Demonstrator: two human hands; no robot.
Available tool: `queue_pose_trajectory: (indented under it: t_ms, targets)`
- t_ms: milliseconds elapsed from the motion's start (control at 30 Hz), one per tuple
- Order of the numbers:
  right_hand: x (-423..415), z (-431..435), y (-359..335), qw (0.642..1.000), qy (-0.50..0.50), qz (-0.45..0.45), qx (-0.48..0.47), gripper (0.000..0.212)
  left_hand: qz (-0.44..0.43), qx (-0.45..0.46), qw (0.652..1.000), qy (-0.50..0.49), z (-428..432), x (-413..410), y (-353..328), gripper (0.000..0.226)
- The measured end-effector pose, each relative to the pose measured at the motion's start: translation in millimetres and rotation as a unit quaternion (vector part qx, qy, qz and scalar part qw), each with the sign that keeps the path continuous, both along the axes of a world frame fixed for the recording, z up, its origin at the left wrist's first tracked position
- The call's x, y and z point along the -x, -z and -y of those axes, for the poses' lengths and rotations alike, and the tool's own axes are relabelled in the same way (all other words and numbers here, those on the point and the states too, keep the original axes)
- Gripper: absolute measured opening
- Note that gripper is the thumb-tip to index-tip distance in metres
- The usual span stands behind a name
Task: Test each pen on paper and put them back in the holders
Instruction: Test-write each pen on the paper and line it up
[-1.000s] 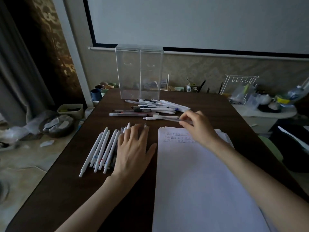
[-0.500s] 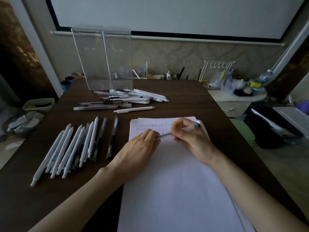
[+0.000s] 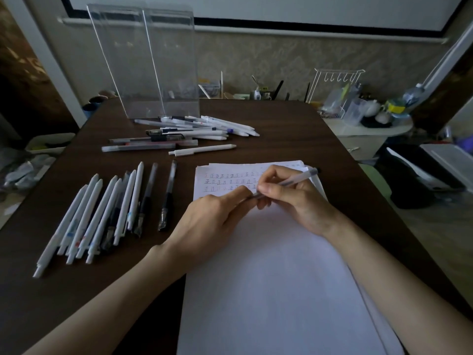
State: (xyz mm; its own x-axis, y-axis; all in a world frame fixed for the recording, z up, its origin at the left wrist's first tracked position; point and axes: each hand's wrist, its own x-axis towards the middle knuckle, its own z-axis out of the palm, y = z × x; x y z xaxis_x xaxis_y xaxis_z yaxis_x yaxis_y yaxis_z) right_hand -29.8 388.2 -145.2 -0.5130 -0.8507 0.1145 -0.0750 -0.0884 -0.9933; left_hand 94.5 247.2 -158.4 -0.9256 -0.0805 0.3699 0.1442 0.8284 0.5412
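Note:
White paper point(image 3: 276, 272) lies on the dark table point(image 3: 294, 129), with rows of test marks near its top edge. My right hand point(image 3: 297, 201) holds a clear pen point(image 3: 297, 179) above the marks. My left hand point(image 3: 217, 219) pinches the pen's near end, at the cap. A row of several white and black pens point(image 3: 107, 213) lies left of the paper. A pile of pens point(image 3: 184, 134) lies farther back. Two clear holders point(image 3: 148, 65) stand behind the pile; they look empty.
A single white pen point(image 3: 202, 149) lies between the pile and the paper. A white wire rack point(image 3: 335, 83) and clutter sit on a side shelf at the right. Cups point(image 3: 94, 103) stand by the table's far left corner.
My right hand carried a clear pen from the pile to the top of the paper. My left hand left the pen row and now pinches the pen's end. The camera tilted down.

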Motion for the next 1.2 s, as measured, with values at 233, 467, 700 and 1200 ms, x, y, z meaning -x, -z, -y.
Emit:
queue_pose_trajectory:
  t_ms: [233, 467, 700, 1200]
  targets:
    - [23.1, -7.4, -4.7, 0.991, 0.118, 0.052, 0.029, 0.025, 0.041, 0.057, 0.993, -0.098, -1.8, 1.0, -0.3, 0.061]
    - [23.6, 8.2, 16.3, 0.930, 0.299, -0.173, -0.125, 0.029, 0.006, 0.217, 0.974, -0.059, -2.6, 4.0, 10.7, 0.054]
    - [20.2, 12.1, 17.1, 0.917, 0.284, -0.229, -0.158, 0.028, 0.009, 0.215, 0.975, -0.063, -3.2, 5.5, 11.1, 0.054]
    - [10.8, 12.4, 9.5, 0.900, 0.264, -0.299, -0.175, 0.034, 0.029, 0.164, 0.984, -0.067, -4.1, 2.5, 5.0, 0.047]
